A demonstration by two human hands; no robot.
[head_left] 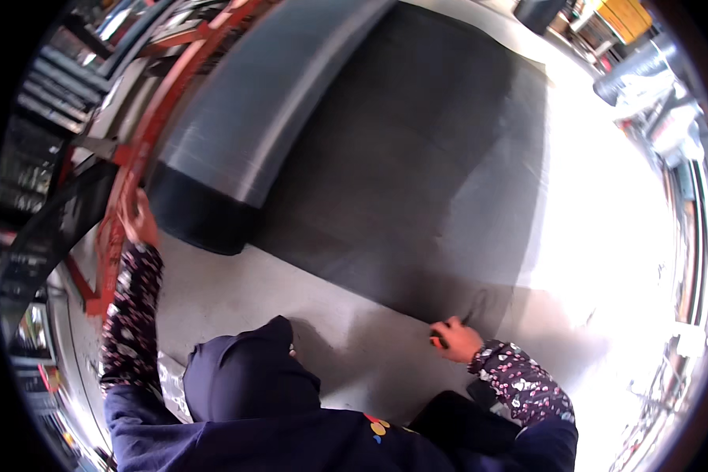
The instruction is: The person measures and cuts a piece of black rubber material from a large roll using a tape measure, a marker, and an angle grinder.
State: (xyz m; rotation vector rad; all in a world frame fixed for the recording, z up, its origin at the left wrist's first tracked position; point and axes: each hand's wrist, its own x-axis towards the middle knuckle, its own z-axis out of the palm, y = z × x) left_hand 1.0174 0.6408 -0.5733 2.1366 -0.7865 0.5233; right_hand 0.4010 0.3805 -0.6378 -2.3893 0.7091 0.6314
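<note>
A large dark grey flexible sheet (401, 134) lies on the pale floor, its left side rolled into a thick, shiny roll (252, 102). My left hand (138, 219) reaches to a red metal frame (136, 149) beside the roll's near end, fingers stretched up against it. Down at the sheet's near edge, toward its right corner, my right hand (458, 340) is closed around a small orange-and-black hand tool (439, 339). The fingers hide most of the tool, so its exact kind does not show. Both forearms wear dark flowered sleeve covers.
My bent knee (248, 370) in dark cloth is at the near side, left of centre. Dark racks of stacked material (51, 102) stand beyond the red frame. A yellow box (625, 17) and a wrapped grey roll (637, 71) sit far right. Glare whitens the floor (606, 212) there.
</note>
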